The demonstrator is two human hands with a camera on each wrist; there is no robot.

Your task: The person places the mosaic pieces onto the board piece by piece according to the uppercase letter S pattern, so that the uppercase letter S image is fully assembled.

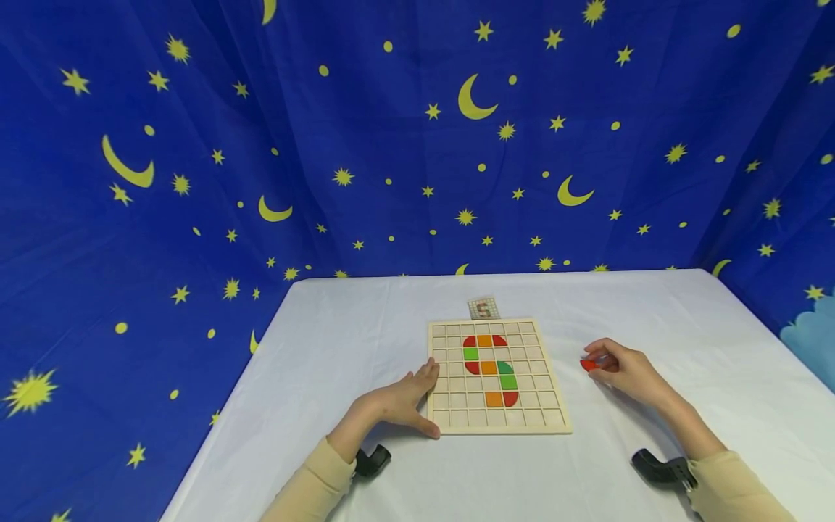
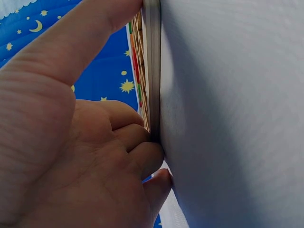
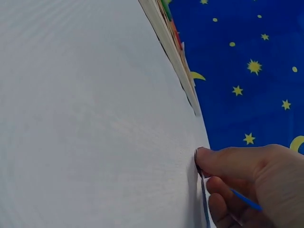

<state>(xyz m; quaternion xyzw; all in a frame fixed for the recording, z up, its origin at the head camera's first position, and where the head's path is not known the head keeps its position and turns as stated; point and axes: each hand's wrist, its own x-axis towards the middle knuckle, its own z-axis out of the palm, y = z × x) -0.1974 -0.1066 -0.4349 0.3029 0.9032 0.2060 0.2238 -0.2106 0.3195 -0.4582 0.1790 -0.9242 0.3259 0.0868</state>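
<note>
A wooden grid board (image 1: 457,419) lies on the table with red, orange and green pieces set in its cells in an S-like line. Orange squares (image 1: 494,399), light green squares (image 1: 508,381), red rounded pieces (image 1: 511,399) and a dark green rounded piece (image 1: 504,367) form it. My left hand (image 1: 401,400) touches the board's left edge, thumb and fingers spread; the left wrist view shows the hand (image 2: 95,142) against the board's side (image 2: 153,71). Right of the board, my right hand (image 1: 629,370) pinches a red rounded piece (image 1: 588,365) between thumb and fingers.
A small card (image 1: 483,309) with an S pattern lies just beyond the board's far edge. White cloth (image 1: 365,312) covers the table. A blue curtain (image 1: 391,145) with yellow stars and moons hangs behind it. Black wrist mounts (image 1: 659,467) show near both sleeves.
</note>
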